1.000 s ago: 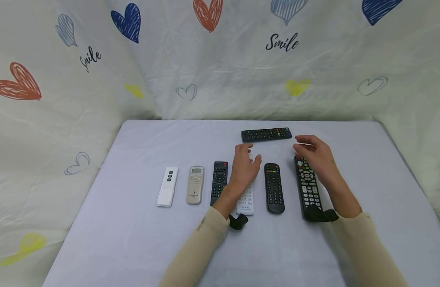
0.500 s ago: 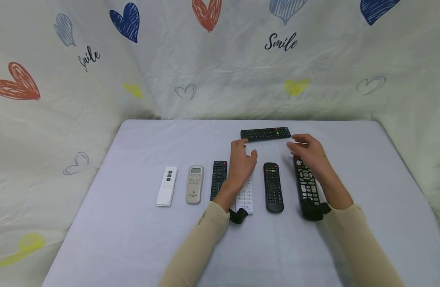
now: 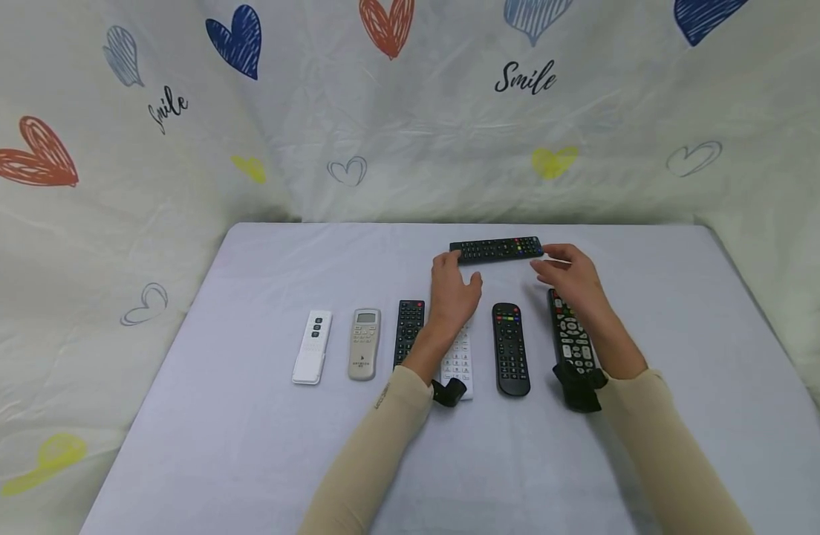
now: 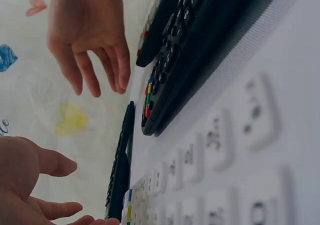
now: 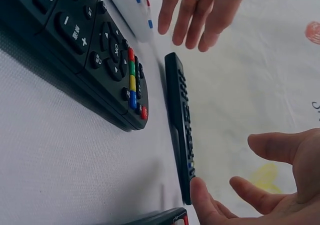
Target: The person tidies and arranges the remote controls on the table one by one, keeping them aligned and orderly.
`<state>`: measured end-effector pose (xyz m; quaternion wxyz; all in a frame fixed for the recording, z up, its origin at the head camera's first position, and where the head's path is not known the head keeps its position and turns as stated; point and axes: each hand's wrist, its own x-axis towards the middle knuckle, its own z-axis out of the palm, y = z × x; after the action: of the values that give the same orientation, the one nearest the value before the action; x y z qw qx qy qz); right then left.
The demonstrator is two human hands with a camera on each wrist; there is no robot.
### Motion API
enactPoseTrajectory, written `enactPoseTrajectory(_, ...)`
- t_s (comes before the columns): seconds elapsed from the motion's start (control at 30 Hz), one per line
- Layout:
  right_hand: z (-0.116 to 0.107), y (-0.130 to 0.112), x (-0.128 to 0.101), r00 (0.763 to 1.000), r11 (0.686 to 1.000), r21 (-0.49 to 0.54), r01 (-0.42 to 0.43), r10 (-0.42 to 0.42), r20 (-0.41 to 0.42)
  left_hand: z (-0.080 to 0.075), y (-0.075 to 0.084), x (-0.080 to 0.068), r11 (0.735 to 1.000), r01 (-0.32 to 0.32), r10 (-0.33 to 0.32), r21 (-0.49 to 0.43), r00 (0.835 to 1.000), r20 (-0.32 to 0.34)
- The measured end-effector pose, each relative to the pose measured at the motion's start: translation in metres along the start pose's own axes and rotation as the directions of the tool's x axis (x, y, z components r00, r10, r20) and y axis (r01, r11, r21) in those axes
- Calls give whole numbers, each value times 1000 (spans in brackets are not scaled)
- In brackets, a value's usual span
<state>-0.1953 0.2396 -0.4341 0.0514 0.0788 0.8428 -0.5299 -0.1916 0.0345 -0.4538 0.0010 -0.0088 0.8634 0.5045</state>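
The backdrop cloth (image 3: pixel 410 126) carries coloured hearts and the word "Smile" twice in black script. A small line of print runs along the left sleeve (image 3: pixel 382 397), too small to read, and the button legends on the remotes are also too fine to make out.

The left hand (image 3: pixel 453 290) covers the upper part of the white remote (image 3: pixel 458 368), so only its lower keypad shows. The right forearm hides the lower end of the long black remote (image 3: pixel 570 345).

The sideways remote (image 3: pixel 495 249) is slim and black, with rows of small keys and a strip of red, green, yellow and blue buttons near its right end. It lies flat on the table (image 3: pixel 249 416), crosswise, behind the row of five upright remotes. The left hand's fingers are loosely spread and reach its left end; whether they touch cannot be told. The right hand (image 3: pixel 570 275) is relaxed and open, one fingertip at the remote's right end in the right wrist view, grasping nothing.
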Motion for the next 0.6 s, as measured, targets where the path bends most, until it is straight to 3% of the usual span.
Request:
enactPoseTrajectory(0.33, 4, -1, 10, 999, 998, 40, -45, 45, 14, 0, 1, 11, 998, 49, -50, 25, 998, 38)
enactPoseTrajectory(0.6, 3, -8, 15, 995, 995, -3, -97, 97, 28, 1, -2, 16, 995, 89, -91, 38, 995, 52)
